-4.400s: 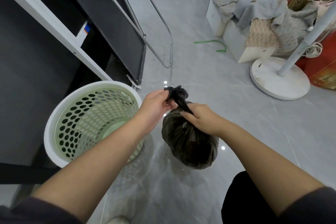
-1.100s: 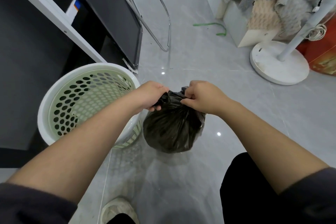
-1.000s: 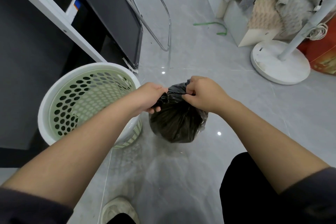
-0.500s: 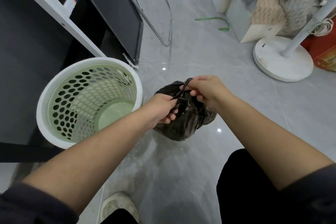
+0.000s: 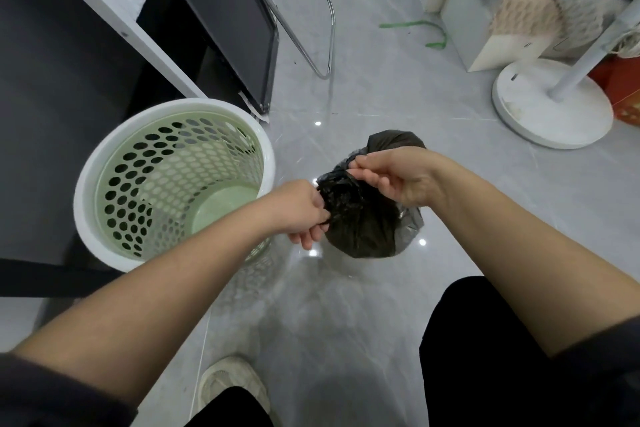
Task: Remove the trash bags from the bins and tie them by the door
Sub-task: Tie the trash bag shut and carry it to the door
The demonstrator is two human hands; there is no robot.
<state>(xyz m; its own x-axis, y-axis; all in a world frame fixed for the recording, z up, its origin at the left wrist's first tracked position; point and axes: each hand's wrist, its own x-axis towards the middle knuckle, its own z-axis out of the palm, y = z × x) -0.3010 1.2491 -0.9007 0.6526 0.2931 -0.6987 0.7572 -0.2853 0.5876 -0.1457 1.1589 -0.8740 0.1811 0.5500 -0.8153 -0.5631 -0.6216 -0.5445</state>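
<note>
Between the two hands, low over the glossy grey floor [image 5: 346, 305], is the black trash bag [image 5: 363, 222], a rounded bundle with its gathered neck turned up toward the grips. The left hand [image 5: 301, 211] pinches crumpled plastic at the bag's left side, and the right hand [image 5: 394, 177] pinches a twisted strip at its top. Just left stands the green perforated bin [image 5: 194, 105], with a white round stand base [image 5: 550, 104] well apart to the right.

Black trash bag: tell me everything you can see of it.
The black trash bag is thin, crinkled plastic, bulging round and full. Its gathered top is held by both hands: the left hand grips one side, the right hand pinches the other. It is low over the grey floor, beside the green bin.
</note>
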